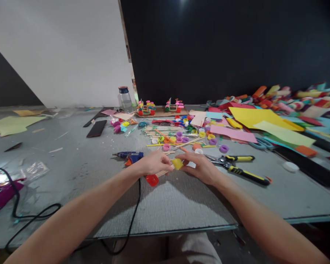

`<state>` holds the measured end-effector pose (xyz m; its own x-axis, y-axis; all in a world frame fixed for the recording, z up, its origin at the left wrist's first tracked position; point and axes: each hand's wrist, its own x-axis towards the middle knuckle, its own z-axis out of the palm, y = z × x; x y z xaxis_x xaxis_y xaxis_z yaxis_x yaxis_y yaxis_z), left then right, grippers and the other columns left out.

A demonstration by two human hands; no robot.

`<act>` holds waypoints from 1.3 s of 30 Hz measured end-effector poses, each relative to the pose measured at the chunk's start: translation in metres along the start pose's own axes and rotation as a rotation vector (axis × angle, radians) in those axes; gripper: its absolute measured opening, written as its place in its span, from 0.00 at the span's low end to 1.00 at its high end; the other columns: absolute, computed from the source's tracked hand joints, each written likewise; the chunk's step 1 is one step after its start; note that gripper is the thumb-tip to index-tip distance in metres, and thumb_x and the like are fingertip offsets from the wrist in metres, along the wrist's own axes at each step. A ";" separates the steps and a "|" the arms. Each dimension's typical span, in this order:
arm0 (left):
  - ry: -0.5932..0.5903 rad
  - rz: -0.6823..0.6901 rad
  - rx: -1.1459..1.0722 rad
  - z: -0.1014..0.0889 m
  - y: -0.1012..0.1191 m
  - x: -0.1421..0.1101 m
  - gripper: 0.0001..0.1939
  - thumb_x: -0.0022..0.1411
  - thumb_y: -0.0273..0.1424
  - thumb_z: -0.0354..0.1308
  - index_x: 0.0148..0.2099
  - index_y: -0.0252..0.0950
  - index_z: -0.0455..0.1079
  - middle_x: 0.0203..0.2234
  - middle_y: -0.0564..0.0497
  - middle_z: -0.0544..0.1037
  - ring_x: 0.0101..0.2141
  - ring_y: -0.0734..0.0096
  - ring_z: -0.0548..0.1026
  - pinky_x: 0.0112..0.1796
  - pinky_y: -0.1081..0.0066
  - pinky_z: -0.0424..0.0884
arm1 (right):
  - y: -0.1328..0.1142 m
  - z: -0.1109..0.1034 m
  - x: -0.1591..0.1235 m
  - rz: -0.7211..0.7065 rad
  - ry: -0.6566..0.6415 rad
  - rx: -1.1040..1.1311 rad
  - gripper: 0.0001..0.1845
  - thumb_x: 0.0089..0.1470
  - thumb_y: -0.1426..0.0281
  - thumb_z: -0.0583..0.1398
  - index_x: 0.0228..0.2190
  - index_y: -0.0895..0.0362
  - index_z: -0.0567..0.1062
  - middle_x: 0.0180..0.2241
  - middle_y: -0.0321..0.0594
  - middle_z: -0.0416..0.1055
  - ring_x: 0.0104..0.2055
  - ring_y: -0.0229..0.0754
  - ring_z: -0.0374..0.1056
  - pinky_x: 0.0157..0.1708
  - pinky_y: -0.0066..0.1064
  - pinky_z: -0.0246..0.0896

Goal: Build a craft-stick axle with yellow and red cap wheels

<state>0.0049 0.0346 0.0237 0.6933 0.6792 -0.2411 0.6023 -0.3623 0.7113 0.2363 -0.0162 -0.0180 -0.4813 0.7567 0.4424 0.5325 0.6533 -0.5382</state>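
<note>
My left hand (156, 163) is closed in a pinch around a few thin wooden sticks (162, 173) above the near middle of the table. At the lower left end of the sticks is a red bottle cap (152, 180). My right hand (200, 167) grips a small yellow piece (177, 163) between thumb and fingers, right at the other end of the sticks; its exact kind is hard to make out. Left of my left hand lies a blue glue gun (133, 157) with an orange trigger. Yellow-and-black pliers (236, 168) lie open to the right of my right hand.
Beyond my hands are several coloured rings (179, 139) and a row of wooden sticks (162, 131). Two small stick-and-cap models (146, 108) stand behind. Coloured paper (264, 118), scissors (261, 143) and a phone (96, 128) lie around. A black cord (134, 212) crosses the table's front edge.
</note>
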 end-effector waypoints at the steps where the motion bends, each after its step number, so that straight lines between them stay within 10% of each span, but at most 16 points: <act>1: 0.006 0.005 0.007 0.001 0.001 -0.001 0.13 0.55 0.38 0.59 0.27 0.35 0.78 0.20 0.54 0.74 0.25 0.72 0.68 0.30 0.72 0.58 | 0.000 0.000 0.000 -0.009 -0.004 -0.011 0.15 0.61 0.72 0.63 0.50 0.55 0.77 0.40 0.42 0.81 0.37 0.44 0.76 0.43 0.37 0.70; 22: -0.001 0.039 0.075 0.005 -0.002 0.002 0.15 0.57 0.39 0.57 0.25 0.34 0.76 0.19 0.54 0.70 0.24 0.73 0.65 0.28 0.71 0.54 | 0.004 0.006 -0.001 -0.123 -0.003 -0.142 0.15 0.64 0.72 0.62 0.51 0.56 0.77 0.40 0.47 0.79 0.37 0.45 0.75 0.39 0.37 0.71; 39: 0.002 0.060 -0.134 -0.007 -0.007 -0.007 0.17 0.60 0.42 0.60 0.29 0.34 0.80 0.23 0.52 0.79 0.27 0.73 0.71 0.33 0.73 0.62 | 0.001 -0.003 -0.002 0.058 0.111 -0.171 0.18 0.63 0.70 0.62 0.54 0.54 0.73 0.46 0.46 0.79 0.37 0.43 0.75 0.44 0.39 0.70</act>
<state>-0.0066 0.0367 0.0247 0.7256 0.6602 -0.1942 0.5013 -0.3137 0.8064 0.2394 -0.0172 -0.0175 -0.3720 0.7851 0.4952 0.6724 0.5957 -0.4394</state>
